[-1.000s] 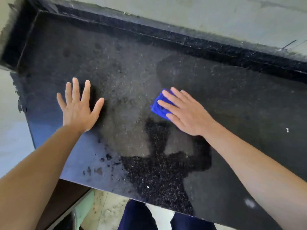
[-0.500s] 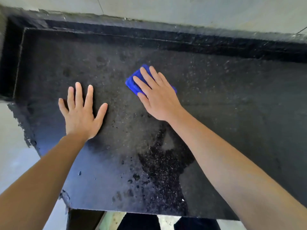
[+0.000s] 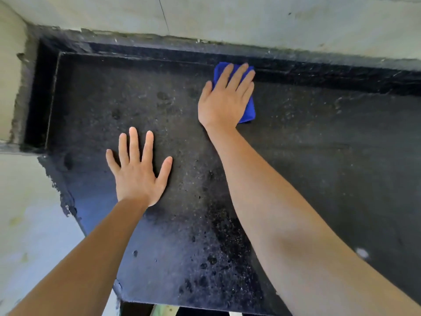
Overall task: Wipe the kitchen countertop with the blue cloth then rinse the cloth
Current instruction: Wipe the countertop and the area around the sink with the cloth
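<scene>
The black speckled countertop [image 3: 319,156] fills most of the view. My right hand [image 3: 225,99] lies flat on the folded blue cloth [image 3: 249,110], pressing it against the counter close to the raised back lip. Most of the cloth is hidden under the palm; blue edges show above the fingers and to the right of the hand. My left hand [image 3: 136,172] rests flat on the counter nearer to me and to the left, fingers spread, holding nothing.
A raised black lip [image 3: 319,67] runs along the back under a pale wall [image 3: 250,19]. A dark recess [image 3: 38,99] closes the left end. The counter's front edge [image 3: 182,303] is near the bottom. Dark damp spots [image 3: 211,261] mark the near part.
My right hand has slid the blue cloth away from me and rightward, from the counter's middle to the back lip. My left hand stays planted flat on the counter.
</scene>
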